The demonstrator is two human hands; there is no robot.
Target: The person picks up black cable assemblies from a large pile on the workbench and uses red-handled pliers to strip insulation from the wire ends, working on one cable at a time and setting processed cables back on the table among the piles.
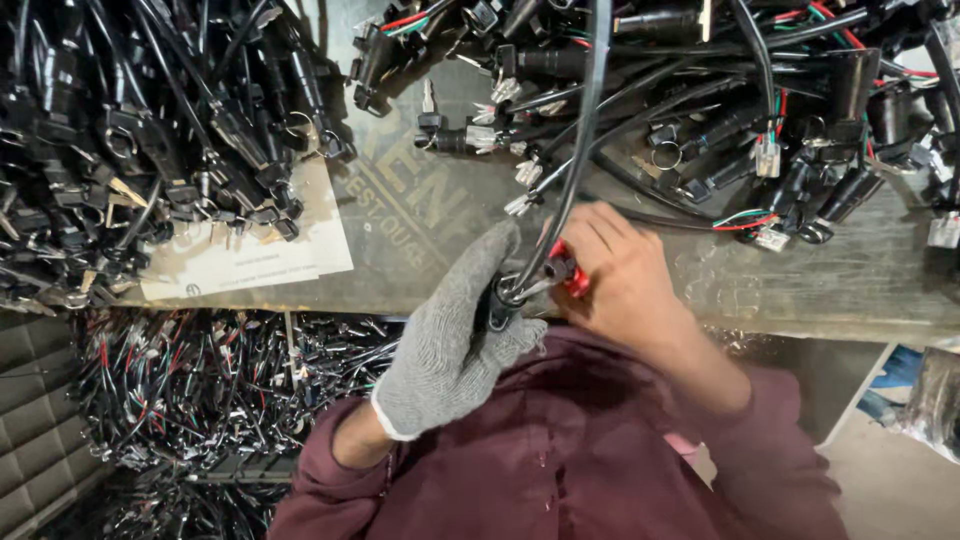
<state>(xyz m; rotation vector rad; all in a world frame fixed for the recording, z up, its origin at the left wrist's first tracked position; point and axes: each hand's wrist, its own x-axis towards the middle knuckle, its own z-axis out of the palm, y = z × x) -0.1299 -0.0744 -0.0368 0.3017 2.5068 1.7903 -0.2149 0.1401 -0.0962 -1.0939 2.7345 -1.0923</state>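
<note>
The left hand (455, 335), in a grey knitted glove, has its fingers wrapped tight around the end of a thick black sheathed cable (572, 160). This cable rises from the gloved fist and runs up and away across the worn grey bench (850, 275) to the top edge of the view. The bare right hand (620, 270) sits just beside the gloved fingers, touching them, with its fingers closed on a small red-handled tool (570, 272) pressed against the cable end where a metal ring shows. Which part of the tool meets the ring is hidden by the fingers.

Beyond the fingers, further up the bench, lies a tangled heap of black cable assemblies with red, green and white wires and white plugs (760, 130). To the left of the gloved fingers a second heap of black switch parts and keys (140, 150) covers a pale printed sheet of card (270, 255). Below the bench edge, left of the gloved wrist, a bin of thin black and red wires (200, 390) is in view. The person's sleeves are dark maroon (560, 450).
</note>
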